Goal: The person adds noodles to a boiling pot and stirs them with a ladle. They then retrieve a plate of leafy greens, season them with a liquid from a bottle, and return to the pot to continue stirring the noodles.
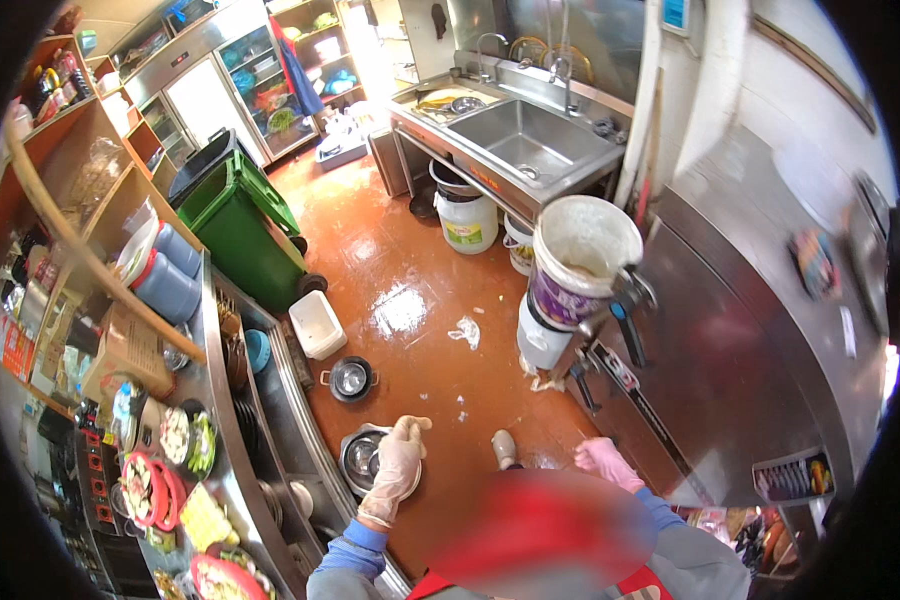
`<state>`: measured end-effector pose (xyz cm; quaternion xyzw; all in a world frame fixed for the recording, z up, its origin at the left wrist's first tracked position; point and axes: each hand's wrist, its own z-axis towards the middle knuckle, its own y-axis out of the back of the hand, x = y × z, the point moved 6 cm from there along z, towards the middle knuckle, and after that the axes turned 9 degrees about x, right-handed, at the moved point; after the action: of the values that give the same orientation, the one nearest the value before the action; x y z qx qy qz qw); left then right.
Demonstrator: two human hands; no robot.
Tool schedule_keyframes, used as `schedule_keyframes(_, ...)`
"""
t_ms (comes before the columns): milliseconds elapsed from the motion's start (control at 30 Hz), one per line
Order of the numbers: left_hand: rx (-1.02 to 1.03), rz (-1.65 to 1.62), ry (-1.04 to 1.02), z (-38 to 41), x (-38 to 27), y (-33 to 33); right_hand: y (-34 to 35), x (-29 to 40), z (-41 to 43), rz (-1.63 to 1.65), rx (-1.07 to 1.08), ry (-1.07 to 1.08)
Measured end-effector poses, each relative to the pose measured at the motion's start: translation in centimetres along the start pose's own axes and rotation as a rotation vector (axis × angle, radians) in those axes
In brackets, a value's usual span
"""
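Note:
My left hand (403,459), in a pale translucent glove, hangs over nested steel bowls or basins (358,463) low by the shelving. The glove hides part of them, and whether it touches them cannot be told. Its fingers are bent, the palm out of sight. On the other side, my right hand (606,459) wears a pink glove with the fingers curled in; nothing shows in it. It is beside the front of a steel cabinet or counter (709,352). A two-handled pot (349,379) and a white plastic tub (317,325) lie farther along the floor.
A green wheeled bin (244,232) stands beyond the tub. Stacked white buckets (585,247) rise beside the steel cabinet, near the sink (529,139). Plastic scraps (465,332) lie on the wet, shiny floor (405,300). Plates of food line the left counter (229,465).

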<state>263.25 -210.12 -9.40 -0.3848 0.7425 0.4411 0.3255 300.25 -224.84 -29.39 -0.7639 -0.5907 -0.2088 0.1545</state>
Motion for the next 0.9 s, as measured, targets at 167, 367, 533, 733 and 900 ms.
schedule_keyframes(167, -0.202, 0.242, 0.054, 11.0, 6.7, 5.3, -14.1, 16.9, 12.5, -0.002, 0.288, 0.081)
schedule_keyframes(367, -0.238, -0.584, 0.419, 18.0, 13.0, 14.8, -29.9, 43.3, 12.2, -0.062, 0.736, 0.22)
schedule_keyframes(533, -0.415, -0.705, 0.384, 32.0, 11.6, 23.2, -35.0, 56.1, 26.4, -0.054, 0.568, 0.261)
schedule_keyframes(733, -0.143, -0.353, 0.223, 57.9, -0.4, 28.9, -32.3, 67.4, 34.5, 0.044, 0.311, 0.121)
schedule_keyframes(900, -0.134, 0.086, 0.093, 76.8, -12.7, 37.2, -33.8, 77.9, 45.3, 0.13, 0.344, 0.023)
